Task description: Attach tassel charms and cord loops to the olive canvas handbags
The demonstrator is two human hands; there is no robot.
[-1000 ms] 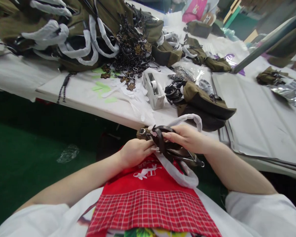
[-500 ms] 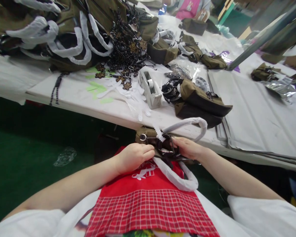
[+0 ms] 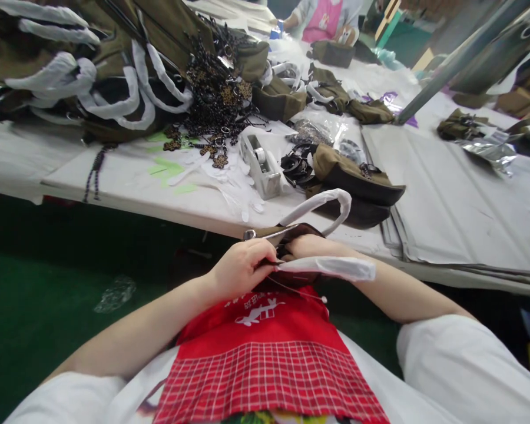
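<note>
A small olive and dark brown handbag (image 3: pixel 268 231) is held against the red apron at the table edge, its zipper (image 3: pixel 282 232) open. My left hand (image 3: pixel 242 268) pinches the near rim of the opening at the left. My right hand (image 3: pixel 308 246) reaches into the bag from the right; its fingers are hidden inside, so what they hold does not show. One white-wrapped handle (image 3: pixel 335 267) lies across my right wrist, and the other handle (image 3: pixel 345 206) arches up on the far side. A thin cord with a small white end (image 3: pixel 324 300) hangs down the near side.
A white tape dispenser (image 3: pixel 260 165) stands on the table beside paper strips and coiled black straps (image 3: pixel 298 166). Another olive bag (image 3: pixel 357 176) lies to the right. Bags with wrapped handles and beaded charms (image 3: pixel 218 106) are heaped left. A co-worker (image 3: pixel 324 20) is across the table.
My right hand has moved left and into the bag. The black strap and white toothed tag seen at the opening are out of sight. The near handle has swung up over my right wrist.
</note>
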